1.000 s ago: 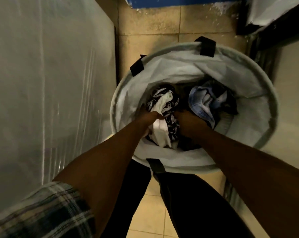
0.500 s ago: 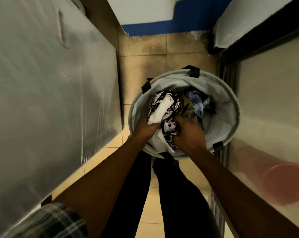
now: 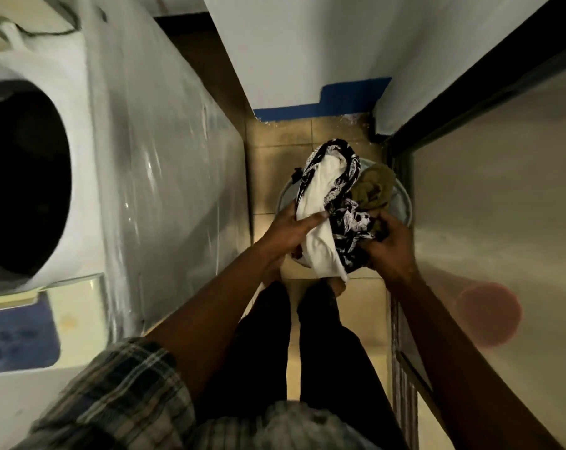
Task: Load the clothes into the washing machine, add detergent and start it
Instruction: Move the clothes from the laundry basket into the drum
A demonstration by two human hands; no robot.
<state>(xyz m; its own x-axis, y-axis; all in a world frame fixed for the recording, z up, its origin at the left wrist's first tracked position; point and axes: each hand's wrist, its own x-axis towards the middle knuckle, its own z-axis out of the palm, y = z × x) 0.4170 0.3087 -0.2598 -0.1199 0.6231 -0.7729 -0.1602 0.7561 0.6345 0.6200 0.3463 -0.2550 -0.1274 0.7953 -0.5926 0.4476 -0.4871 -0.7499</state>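
A bundle of clothes (image 3: 327, 196), white cloth wrapped in black-and-white patterned fabric with an olive piece at its right, hangs above the grey laundry basket (image 3: 403, 203) on the floor. My left hand (image 3: 289, 227) grips the white cloth from the left, thumb across it. From the right, my right hand (image 3: 389, 245) grips the patterned and olive fabric. The top-loading washing machine (image 3: 151, 177) stands at my left, its round drum opening (image 3: 21, 183) dark and uncovered. Its blue control panel (image 3: 18, 336) is at the near end.
A narrow tiled floor strip (image 3: 268, 177) runs between the machine and a frosted glass door (image 3: 502, 222) with a dark frame at the right. A reddish round shape (image 3: 488, 315) shows through the glass. A white wall with a blue base (image 3: 340, 102) closes the far end.
Both hands have lifted the bundle up out of the basket. My view has risen and swung left, bringing the machine's drum opening and control panel into sight.
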